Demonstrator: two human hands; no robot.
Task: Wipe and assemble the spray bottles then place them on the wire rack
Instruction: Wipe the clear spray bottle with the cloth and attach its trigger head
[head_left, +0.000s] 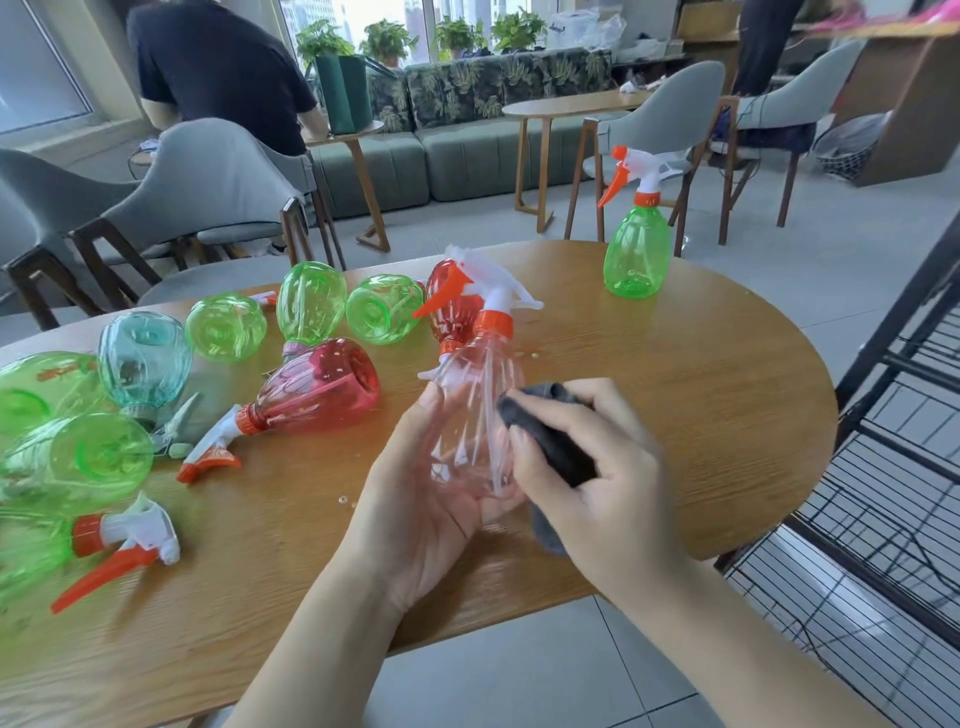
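Held, centre of frame: one clear spray bottle (470, 410) with orange collar and white-and-orange trigger head fitted, tilted with its head toward the upper middle; left hand (415, 499) cups it from beneath, fingers curled round the body; right hand (587, 467) has its grip clamped on one dark grey cloth (550, 441), pressed against the bottle's right side. Standing upright, upper right of the wooden worktop (701, 389): one green bottle (635, 254) with trigger head attached, well apart from the rest. Lying across the left half of the worktop: green bottles, six visible, some cut off by the frame edge; one teal bottle (143, 361); two red bottles, the nearer (319, 387) with its head attached, the farther (452, 306) partly hidden behind the held bottle. Right edge of frame: one black wire rack (883, 493), beside the worktop.
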